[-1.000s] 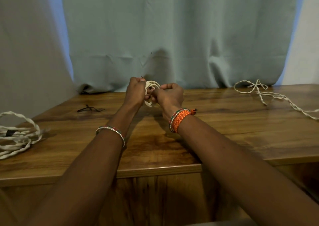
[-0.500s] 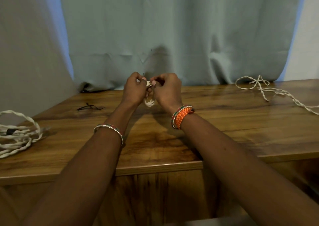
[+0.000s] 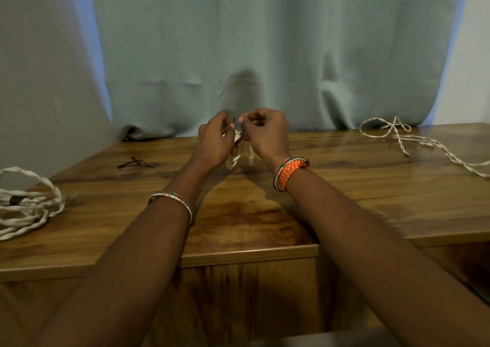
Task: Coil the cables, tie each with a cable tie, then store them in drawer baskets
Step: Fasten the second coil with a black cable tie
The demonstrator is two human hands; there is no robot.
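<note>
Both hands raised just above the table point(image 3: 238, 230): left hand point(image 3: 213, 144) curls round the small white cable coil point(image 3: 236, 150), probably keeping the loops bunched; right hand point(image 3: 265, 132) pinches the black cable tie point(image 3: 234, 121), likely to cinch it. Left of the grip lie spare ties point(image 3: 138, 163) and a tied coil point(image 3: 23, 206). Far right, a loose cable point(image 3: 413, 142) awaits coiling.

Over the middle of the wooden desk point(image 3: 238, 214), the left hand point(image 3: 213, 145) and right hand point(image 3: 265, 134) meet, both raised above the surface with fingers curled. Between them hangs a small white coiled cable point(image 3: 236, 155), a thin black cable tie point(image 3: 240, 134) crossing it at the fingertips. A tied cable bundle point(image 3: 29, 203) lies at the left edge, spare black ties point(image 3: 138, 163) sit nearer the curtain point(image 3: 265, 55), and a loose twisted cable point(image 3: 413, 142) sprawls far right.
</note>
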